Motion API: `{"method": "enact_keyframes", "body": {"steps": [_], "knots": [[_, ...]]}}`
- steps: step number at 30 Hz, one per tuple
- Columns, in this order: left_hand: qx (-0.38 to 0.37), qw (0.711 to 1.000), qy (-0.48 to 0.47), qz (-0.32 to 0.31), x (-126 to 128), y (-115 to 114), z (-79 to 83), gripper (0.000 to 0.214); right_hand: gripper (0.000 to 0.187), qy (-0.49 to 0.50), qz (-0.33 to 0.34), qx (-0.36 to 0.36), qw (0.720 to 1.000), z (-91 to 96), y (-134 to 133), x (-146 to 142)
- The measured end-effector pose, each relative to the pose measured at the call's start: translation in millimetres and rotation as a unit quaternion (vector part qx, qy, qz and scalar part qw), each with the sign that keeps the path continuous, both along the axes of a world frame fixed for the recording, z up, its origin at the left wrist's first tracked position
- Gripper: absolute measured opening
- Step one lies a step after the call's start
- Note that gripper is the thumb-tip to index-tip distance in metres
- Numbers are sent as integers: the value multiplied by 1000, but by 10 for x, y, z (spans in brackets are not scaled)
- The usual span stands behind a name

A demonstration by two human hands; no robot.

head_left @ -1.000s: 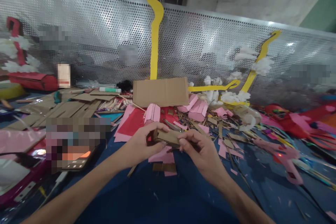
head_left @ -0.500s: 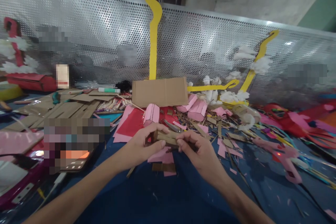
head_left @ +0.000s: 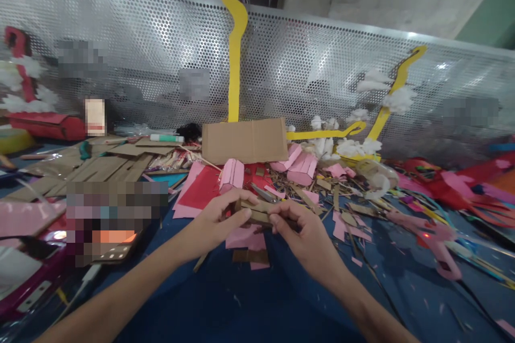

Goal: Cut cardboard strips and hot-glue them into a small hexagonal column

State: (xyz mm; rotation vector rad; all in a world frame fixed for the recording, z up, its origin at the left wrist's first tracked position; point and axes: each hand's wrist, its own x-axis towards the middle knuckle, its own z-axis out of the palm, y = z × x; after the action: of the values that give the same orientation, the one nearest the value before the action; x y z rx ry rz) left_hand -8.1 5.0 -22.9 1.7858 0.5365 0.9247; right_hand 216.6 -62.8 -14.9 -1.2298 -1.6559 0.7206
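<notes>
Both my hands hold one small folded piece of brown cardboard (head_left: pixel 257 211) above the blue table top (head_left: pixel 225 300). My left hand (head_left: pixel 217 220) grips its left end, thumb on top and fingers curled beneath. My right hand (head_left: pixel 300 228) pinches its right end with fingers closed. Pink paper scraps (head_left: pixel 245 238) lie right under the piece. A pink folded paper box (head_left: pixel 232 174) stands just behind my hands on red paper (head_left: pixel 203 187).
A cardboard sheet (head_left: pixel 245 141) leans against the perforated metal wall (head_left: pixel 140 64), with yellow curved cut-outs (head_left: pixel 235 43) behind it. Cardboard strips (head_left: pixel 92 166) lie at left, a glue stick (head_left: pixel 168 138) beyond them. White cotton tufts (head_left: pixel 354 144) and pink and red cut-outs (head_left: pixel 434 236) crowd the right.
My left thumb has slid a little along the top of the cardboard piece, which now sits slightly lower and flatter. Both hands stay in place.
</notes>
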Motion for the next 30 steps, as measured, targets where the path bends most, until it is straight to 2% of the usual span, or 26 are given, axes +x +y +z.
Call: {"method": "enact_keyframes", "body": {"steps": [4, 8, 12, 17, 25, 30], "knots": [[-51, 999, -6, 7, 20, 3, 19, 27, 11, -33, -28, 20, 999, -10, -13, -9], [-106, 992, -63, 10, 19, 12, 78, 26, 8, -120, -98, 100, 983, 15, -9, 30], [-120, 988, -86, 37, -12, 25, 136, 21, 7, -140, -136, 157, 968, 53, 3, 82], [-92, 991, -81, 59, -49, 64, 103, 24, 10, -107, -154, 170, 967, 46, 5, 95], [-55, 993, -94, 47, -81, 71, 72, 24, 9, 45, -79, 122, 988, -66, 23, 78], [-33, 994, -99, 41, -66, 39, 104, 22, 8, 77, -73, 123, 987, -51, 18, 63]]}}
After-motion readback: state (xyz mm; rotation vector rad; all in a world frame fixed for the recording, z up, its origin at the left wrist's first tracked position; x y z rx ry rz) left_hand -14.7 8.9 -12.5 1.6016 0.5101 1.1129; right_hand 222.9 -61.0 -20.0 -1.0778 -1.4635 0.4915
